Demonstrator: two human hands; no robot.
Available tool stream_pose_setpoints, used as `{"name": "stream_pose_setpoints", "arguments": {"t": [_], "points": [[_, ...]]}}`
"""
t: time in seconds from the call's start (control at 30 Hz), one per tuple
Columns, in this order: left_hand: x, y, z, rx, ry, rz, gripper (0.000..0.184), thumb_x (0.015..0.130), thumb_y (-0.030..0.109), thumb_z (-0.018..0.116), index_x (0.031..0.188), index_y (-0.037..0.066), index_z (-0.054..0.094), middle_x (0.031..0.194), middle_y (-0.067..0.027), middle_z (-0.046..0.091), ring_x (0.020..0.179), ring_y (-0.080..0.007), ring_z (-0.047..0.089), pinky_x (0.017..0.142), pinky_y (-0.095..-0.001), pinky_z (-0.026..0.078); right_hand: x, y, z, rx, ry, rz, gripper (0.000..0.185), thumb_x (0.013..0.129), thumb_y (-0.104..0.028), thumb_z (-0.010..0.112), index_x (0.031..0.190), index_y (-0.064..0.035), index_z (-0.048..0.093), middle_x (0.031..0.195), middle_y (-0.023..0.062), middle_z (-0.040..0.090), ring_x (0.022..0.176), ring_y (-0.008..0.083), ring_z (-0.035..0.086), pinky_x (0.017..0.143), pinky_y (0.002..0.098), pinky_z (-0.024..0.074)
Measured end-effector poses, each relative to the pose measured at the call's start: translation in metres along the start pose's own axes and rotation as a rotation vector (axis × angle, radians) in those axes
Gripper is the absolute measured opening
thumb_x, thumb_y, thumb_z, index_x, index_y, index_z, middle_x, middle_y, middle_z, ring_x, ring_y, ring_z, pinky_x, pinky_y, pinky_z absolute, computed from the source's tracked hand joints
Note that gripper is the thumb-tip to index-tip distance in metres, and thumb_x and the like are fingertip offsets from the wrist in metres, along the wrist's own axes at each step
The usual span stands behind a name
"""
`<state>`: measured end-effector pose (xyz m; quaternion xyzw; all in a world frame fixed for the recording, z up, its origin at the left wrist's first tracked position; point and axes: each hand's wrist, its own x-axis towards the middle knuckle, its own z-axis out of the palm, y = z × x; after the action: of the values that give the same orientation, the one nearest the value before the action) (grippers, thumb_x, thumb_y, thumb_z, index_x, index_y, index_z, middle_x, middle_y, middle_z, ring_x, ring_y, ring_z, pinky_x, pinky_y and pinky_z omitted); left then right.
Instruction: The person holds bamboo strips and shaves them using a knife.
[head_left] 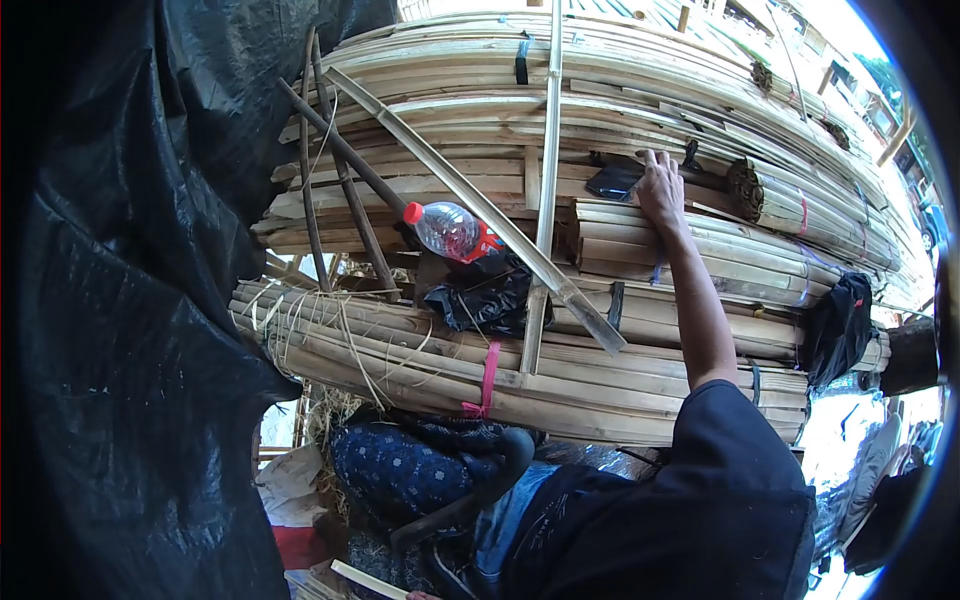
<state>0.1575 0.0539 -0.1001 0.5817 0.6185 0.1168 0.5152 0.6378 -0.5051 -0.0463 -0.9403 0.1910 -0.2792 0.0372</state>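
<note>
My right hand [661, 187] reaches out over stacked bundles of split bamboo, its fingers slightly bent and a little apart. It rests beside a piece of black plastic [614, 181], just above the end of a bamboo bundle [690, 245]; nothing shows in its grasp. Only a sliver of my left hand [423, 596] appears at the bottom edge, closed at the end of a pale bamboo strip [368, 578]. A clear bottle [446, 230] with a red cap lies between the bundles, next to crumpled black plastic [490, 300].
Long bamboo slats [470, 205] cross over the bundles. Dark poles [350, 160] lean at the upper left. Black sheeting [150, 300] hangs along the left side. Pink tape [488, 380] binds the nearest bundle, and a black bag [840, 325] hangs at its right.
</note>
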Motion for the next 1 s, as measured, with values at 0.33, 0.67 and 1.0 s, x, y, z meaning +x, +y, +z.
{"name": "stream_pose_setpoints", "arguments": {"t": [0.33, 0.67, 1.0], "points": [[-0.002, 0.002, 0.001, -0.014, 0.015, -0.025, 0.033, 0.103, 0.046, 0.052, 0.103, 0.015, 0.062, 0.076, 0.0033, 0.046, 0.065, -0.0111, 0.039, 0.058, -0.0308, 0.034, 0.000, 0.000, -0.001, 0.057, 0.017, -0.072, 0.050, 0.076, 0.000, 0.064, 0.124, -0.0115, 0.061, 0.123, 0.0170, 0.058, 0.116, 0.0363, 0.056, 0.097, 0.0466, 0.0491], [-0.003, 0.004, 0.001, -0.025, 0.016, -0.023, 0.033, 0.102, 0.046, 0.053, 0.100, 0.014, 0.063, 0.075, 0.0034, 0.046, 0.064, -0.0112, 0.039, 0.057, -0.0304, 0.033, 0.000, 0.001, 0.000, 0.230, -0.028, -0.180, 0.041, 0.081, 0.000, 0.050, 0.109, -0.0168, 0.075, 0.119, 0.0193, 0.061, 0.116, 0.0380, 0.056, 0.103, 0.0429, 0.0467], [0.002, -0.002, 0.000, -0.002, 0.062, 0.000, 0.037, 0.098, 0.049, 0.059, 0.106, 0.013, 0.068, 0.079, 0.0018, 0.053, 0.067, -0.0136, 0.046, 0.060, -0.0317, 0.039, 0.001, 0.004, 0.000, 0.226, -0.154, -0.174, 0.047, 0.073, 0.005, 0.050, 0.108, -0.0127, 0.075, 0.124, 0.0193, 0.059, 0.122, 0.0384, 0.052, 0.108, 0.0420, 0.0419]]}}
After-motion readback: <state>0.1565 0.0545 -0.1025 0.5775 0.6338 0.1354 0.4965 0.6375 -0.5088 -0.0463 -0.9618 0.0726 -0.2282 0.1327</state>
